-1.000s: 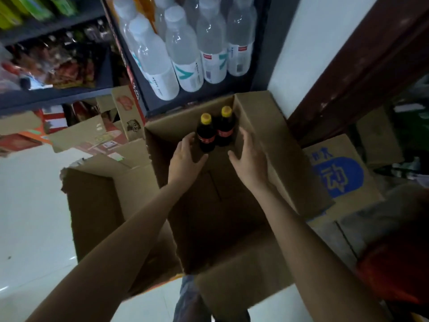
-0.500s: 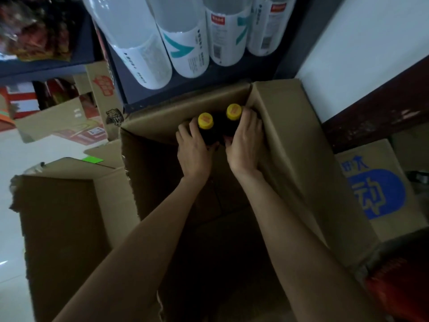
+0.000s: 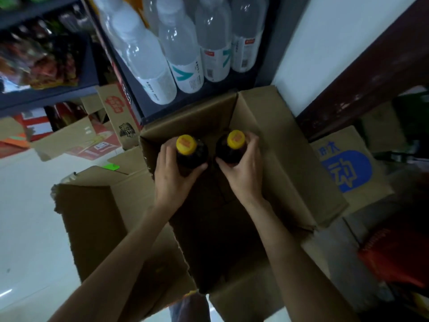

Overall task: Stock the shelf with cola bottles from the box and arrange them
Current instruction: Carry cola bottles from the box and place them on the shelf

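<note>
Clear water bottles (image 3: 183, 49) at my twelve o'clock, blue-printed carton (image 3: 348, 168) at three, snack packets (image 3: 44, 63) at ten.

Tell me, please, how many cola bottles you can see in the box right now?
2. One cola bottle is gripped by the left hand, the other cola bottle by the right hand, both at the far end of the box; its dark bottom may hide more.

This is a small shop, most likely a grocery or convenience store. A dark shelf unit (image 3: 139, 98) carries a row of identical clear water bottles (image 3: 183, 54) with matching white and teal labels (stock set out for sale, not a household's supply). To the left another shelf (image 3: 46, 94) holds what seem to be packaged snacks, too blurred to name. Printed cardboard cartons (image 3: 348, 170) stand about on the pale tiled floor (image 3: 27, 217).
</note>
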Available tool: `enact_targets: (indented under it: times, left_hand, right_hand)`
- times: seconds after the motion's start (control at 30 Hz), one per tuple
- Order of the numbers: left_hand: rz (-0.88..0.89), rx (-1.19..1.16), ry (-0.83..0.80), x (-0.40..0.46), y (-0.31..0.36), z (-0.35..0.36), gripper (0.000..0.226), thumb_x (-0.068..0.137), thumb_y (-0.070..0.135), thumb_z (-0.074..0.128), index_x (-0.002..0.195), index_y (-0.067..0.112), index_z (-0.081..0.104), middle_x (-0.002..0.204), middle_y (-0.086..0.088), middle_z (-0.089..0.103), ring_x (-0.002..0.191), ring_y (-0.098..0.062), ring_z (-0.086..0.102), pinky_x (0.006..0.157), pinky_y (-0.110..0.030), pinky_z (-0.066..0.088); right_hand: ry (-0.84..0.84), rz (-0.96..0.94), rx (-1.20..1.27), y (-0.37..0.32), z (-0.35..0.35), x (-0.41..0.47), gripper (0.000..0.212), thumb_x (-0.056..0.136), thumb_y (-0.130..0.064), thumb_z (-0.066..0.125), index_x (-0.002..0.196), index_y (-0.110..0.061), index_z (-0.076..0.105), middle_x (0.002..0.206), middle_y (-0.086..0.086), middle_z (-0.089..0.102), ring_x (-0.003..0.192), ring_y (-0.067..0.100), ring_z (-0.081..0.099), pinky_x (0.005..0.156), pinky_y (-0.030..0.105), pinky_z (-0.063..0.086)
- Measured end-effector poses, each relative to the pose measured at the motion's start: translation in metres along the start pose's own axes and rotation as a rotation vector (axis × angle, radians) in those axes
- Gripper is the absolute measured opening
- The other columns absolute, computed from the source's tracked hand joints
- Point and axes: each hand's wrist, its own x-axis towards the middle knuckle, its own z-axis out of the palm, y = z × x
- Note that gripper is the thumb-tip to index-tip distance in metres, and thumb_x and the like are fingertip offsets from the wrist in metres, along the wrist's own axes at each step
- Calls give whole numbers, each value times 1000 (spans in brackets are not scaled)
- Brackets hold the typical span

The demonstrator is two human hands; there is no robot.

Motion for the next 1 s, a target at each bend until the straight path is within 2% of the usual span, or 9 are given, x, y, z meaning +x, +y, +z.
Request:
enact_targets:
  times: [0.13,0.2,0.3,0.4,0.53,0.63,0.7,0.87,1.0]
  left_hand:
    - [114,-174,-109,-31,46,-61,67,80,65,58,128,25,35,125,-5,41,119,-14,43,98,-13,38]
    - [194,-194,-148,-44,68,-83,67,82,61,58,128,16,39,122,-11,43,117,-15,43,97,-13,37]
    - [319,-190,-235,-67,102,-109,73,79,53,63,127,1,45,121,-10,43,115,4,39,95,-6,32]
    - [421,-256,-355,-94,133,-125,71,72,46,71,124,3,48,119,-11,46,115,9,39,96,-11,35]
    - [451,-425,-528,-139,172,-130,71,64,45,77,124,35,41,120,9,48,116,-12,52,96,-35,47]
    - [551,-481,-653,-178,200,-123,66,66,46,75,122,35,42,117,3,50,112,-20,55,91,-45,50]
    - [628,-493,-723,-208,223,-116,61,69,48,72,121,30,44,115,0,51,109,-14,55,88,-41,50]
    - [866,-536,-913,-309,281,-104,61,77,55,64,122,18,48,114,3,55,108,4,51,90,-11,39]
    - [900,-610,-1105,-410,315,-101,62,80,60,61,126,20,50,118,0,57,113,-12,56,94,-25,44]
  right_hand:
    - [90,-24,90,-45,-50,-65,83,71,-18,84,126,-41,28,126,-3,47,120,11,48,101,18,38]
    - [154,-13,129,-65,-72,-100,81,69,-13,86,123,-36,31,124,-4,50,117,6,51,99,18,42]
    - [229,83,187,-94,-103,-156,85,67,-8,87,115,-46,28,120,-24,45,114,-5,50,94,13,44]
    - [361,71,102,-116,-131,-215,93,69,-10,86,120,-56,23,123,-34,44,117,-5,49,96,19,45]
    - [562,79,40,-133,-163,-297,81,73,-17,83,132,-37,31,131,-19,45,122,0,48,101,25,43]
    - [694,122,8,-141,-185,-359,76,77,-33,75,138,-40,30,134,-25,43,124,10,48,103,28,40]
    - [787,172,-45,-143,-202,-403,77,77,-41,70,141,-48,28,130,-30,44,121,9,47,103,26,36]
    - [987,332,-186,-146,-242,-529,86,75,-49,66,148,-45,20,120,-1,51,116,16,49,98,26,39]
    - [1119,401,-275,-153,-271,-635,87,76,-50,64,151,-32,23,123,1,52,113,10,47,96,13,33]
